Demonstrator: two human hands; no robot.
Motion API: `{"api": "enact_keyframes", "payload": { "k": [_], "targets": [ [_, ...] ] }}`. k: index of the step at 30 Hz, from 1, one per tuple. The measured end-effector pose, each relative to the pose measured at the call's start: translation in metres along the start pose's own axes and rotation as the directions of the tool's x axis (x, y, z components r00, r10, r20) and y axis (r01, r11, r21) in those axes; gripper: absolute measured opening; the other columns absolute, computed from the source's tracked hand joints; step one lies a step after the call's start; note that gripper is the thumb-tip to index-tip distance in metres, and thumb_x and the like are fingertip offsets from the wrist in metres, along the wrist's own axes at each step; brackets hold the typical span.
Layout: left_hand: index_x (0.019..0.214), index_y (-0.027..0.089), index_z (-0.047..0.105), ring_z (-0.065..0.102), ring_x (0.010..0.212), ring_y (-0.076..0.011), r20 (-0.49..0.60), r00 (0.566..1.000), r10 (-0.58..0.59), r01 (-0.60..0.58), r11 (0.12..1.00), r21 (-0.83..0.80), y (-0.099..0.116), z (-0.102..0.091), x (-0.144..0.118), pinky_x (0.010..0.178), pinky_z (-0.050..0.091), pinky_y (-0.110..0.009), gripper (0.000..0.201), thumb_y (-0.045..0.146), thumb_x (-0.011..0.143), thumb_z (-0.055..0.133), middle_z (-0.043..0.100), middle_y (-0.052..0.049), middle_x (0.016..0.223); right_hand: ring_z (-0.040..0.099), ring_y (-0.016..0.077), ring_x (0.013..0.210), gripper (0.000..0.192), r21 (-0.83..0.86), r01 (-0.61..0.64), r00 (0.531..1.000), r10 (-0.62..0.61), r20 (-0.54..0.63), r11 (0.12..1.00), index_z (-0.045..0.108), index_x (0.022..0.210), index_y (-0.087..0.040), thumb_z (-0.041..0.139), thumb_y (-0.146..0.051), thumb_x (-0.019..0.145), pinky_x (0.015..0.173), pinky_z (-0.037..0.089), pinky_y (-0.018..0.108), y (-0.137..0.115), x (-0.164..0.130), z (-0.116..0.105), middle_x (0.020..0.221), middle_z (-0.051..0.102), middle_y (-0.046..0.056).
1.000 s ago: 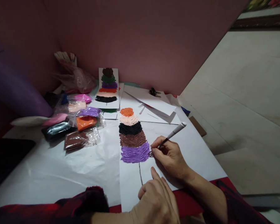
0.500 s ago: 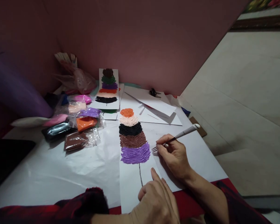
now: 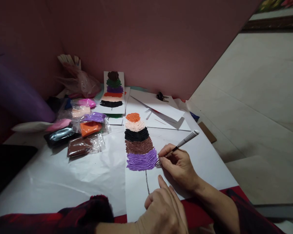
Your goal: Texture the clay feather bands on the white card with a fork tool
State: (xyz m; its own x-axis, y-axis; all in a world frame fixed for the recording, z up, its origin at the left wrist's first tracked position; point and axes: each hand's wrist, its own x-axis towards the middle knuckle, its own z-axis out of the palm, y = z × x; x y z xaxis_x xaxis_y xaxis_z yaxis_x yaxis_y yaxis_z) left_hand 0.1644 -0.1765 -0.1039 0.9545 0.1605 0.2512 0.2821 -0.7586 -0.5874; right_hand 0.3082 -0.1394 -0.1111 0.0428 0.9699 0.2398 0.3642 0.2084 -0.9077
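My right hand (image 3: 179,165) grips a fork (image 3: 187,139) with a patterned grey handle that slants up to the right. Its tines meet the right edge of the purple clay band (image 3: 141,160). That band is the lowest of several ridged clay layers on a white paper strip (image 3: 135,201); above it come brown (image 3: 139,147), black (image 3: 136,134), pale peach (image 3: 135,125) and orange (image 3: 132,117). A dark line runs down the paper below the purple. Near the strip's lower end rests my left hand (image 3: 164,208), fingers stretched out, holding nothing.
Bagged clay in several colours, including a brown pack (image 3: 79,148), lies at left. Behind stands a card (image 3: 122,78) with a similar layered clay shape. Loose white paper (image 3: 158,109) and keys (image 3: 161,97) lie at the back, before a pink wall (image 3: 136,42).
The fork and my right hand have shifted left and slightly down, bringing the tines from beside the purple band onto its right edge. My left hand has stayed put.
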Motion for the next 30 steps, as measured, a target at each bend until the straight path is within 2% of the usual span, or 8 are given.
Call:
{"api": "enact_keyframes", "payload": {
  "k": [6, 8, 13, 15, 17, 23, 26, 30],
  "targets": [
    [0.102, 0.002, 0.066, 0.054, 0.041, -0.0148, -0.028, 0.998, -0.062, 0.062, 0.998, -0.012, 0.002, -0.001, 0.0, 0.034, 0.029, -0.024, 0.032, 0.017, 0.094, 0.039, 0.072, -0.025, 0.086, 0.046, 0.0111, 0.052, 0.005, -0.042, -0.026, 0.999, 0.027, 0.026, 0.999, 0.057, 0.075, -0.017, 0.054, -0.014, 0.078, 0.048, 0.039, 0.025, -0.002, 0.003, 0.0, 0.062, 0.052, -0.002],
    [0.104, 0.001, 0.065, 0.053, 0.04, -0.0146, -0.034, 0.999, -0.036, 0.036, 0.999, 0.001, 0.001, -0.003, 0.001, 0.034, 0.029, -0.024, 0.032, 0.017, 0.094, 0.04, 0.072, -0.025, 0.086, 0.047, 0.0112, 0.052, 0.005, -0.049, -0.027, 0.999, 0.028, 0.019, 0.998, 0.057, 0.075, -0.017, 0.054, -0.014, 0.078, 0.049, 0.04, 0.025, -0.002, 0.004, 0.0, 0.063, 0.053, -0.002],
    [0.128, 0.005, 0.054, 0.057, 0.044, -0.0139, 0.216, 0.973, 0.087, -0.103, 0.993, 0.064, -0.003, -0.012, 0.003, 0.035, 0.033, -0.023, 0.042, 0.014, 0.097, 0.026, 0.071, -0.027, 0.097, 0.044, 0.0105, 0.05, 0.006, -0.089, -0.043, 0.999, 0.041, -0.02, 0.995, 0.058, 0.074, -0.017, 0.054, -0.015, 0.078, 0.048, 0.038, 0.025, 0.002, 0.005, -0.001, 0.06, 0.052, -0.003],
    [0.128, 0.006, 0.053, 0.057, 0.045, -0.0135, 0.233, 0.969, 0.087, -0.102, 0.993, 0.056, -0.004, -0.014, 0.004, 0.035, 0.034, -0.023, 0.044, 0.013, 0.097, 0.022, 0.07, -0.027, 0.098, 0.043, 0.0099, 0.049, 0.006, -0.111, -0.04, 0.999, 0.036, -0.036, 0.993, 0.058, 0.074, -0.017, 0.053, -0.015, 0.078, 0.047, 0.037, 0.024, 0.003, 0.006, -0.002, 0.059, 0.051, -0.003],
    [0.124, 0.005, 0.056, 0.057, 0.043, -0.0128, 0.196, 0.977, 0.079, -0.09, 0.995, 0.049, -0.004, -0.011, 0.004, 0.034, 0.034, -0.022, 0.044, 0.012, 0.097, 0.022, 0.071, -0.026, 0.096, 0.043, 0.0096, 0.048, 0.006, -0.129, -0.036, 0.998, 0.029, -0.055, 0.991, 0.058, 0.073, -0.017, 0.053, -0.016, 0.078, 0.047, 0.036, 0.024, 0.004, 0.006, -0.003, 0.059, 0.05, -0.003],
    [0.101, -0.001, 0.066, 0.052, 0.037, -0.0126, -0.089, 0.996, -0.022, 0.018, 0.999, -0.041, -0.002, 0.004, 0.002, 0.031, 0.028, -0.021, 0.029, 0.014, 0.091, 0.043, 0.072, -0.026, 0.084, 0.041, 0.009, 0.047, 0.003, -0.112, -0.066, 0.987, 0.048, -0.156, 0.992, 0.057, 0.076, -0.018, 0.057, -0.017, 0.079, 0.045, 0.034, 0.023, 0.005, 0.005, -0.004, 0.057, 0.047, -0.005],
    [0.099, -0.001, 0.066, 0.052, 0.037, -0.012, -0.067, 0.997, -0.027, 0.025, 0.999, -0.04, -0.001, 0.004, 0.001, 0.031, 0.029, -0.021, 0.027, 0.018, 0.09, 0.049, 0.072, -0.027, 0.085, 0.039, 0.0078, 0.044, 0.003, -0.035, -0.07, 0.978, 0.062, -0.199, 0.997, 0.056, 0.078, -0.019, 0.058, -0.019, 0.08, 0.041, 0.031, 0.022, 0.003, 0.004, -0.002, 0.06, 0.048, -0.005],
    [0.102, 0.0, 0.065, 0.052, 0.038, -0.0124, -0.057, 0.998, 0.0, 0.0, 1.0, -0.007, 0.001, 0.001, 0.0, 0.032, 0.028, -0.022, 0.03, 0.019, 0.093, 0.044, 0.072, -0.026, 0.085, 0.04, 0.0073, 0.044, 0.004, 0.008, -0.068, 0.983, 0.069, -0.167, 0.998, 0.057, 0.079, -0.019, 0.059, -0.02, 0.081, 0.039, 0.031, 0.022, 0.002, 0.005, 0.0, 0.063, 0.05, -0.004]
  ]
}}
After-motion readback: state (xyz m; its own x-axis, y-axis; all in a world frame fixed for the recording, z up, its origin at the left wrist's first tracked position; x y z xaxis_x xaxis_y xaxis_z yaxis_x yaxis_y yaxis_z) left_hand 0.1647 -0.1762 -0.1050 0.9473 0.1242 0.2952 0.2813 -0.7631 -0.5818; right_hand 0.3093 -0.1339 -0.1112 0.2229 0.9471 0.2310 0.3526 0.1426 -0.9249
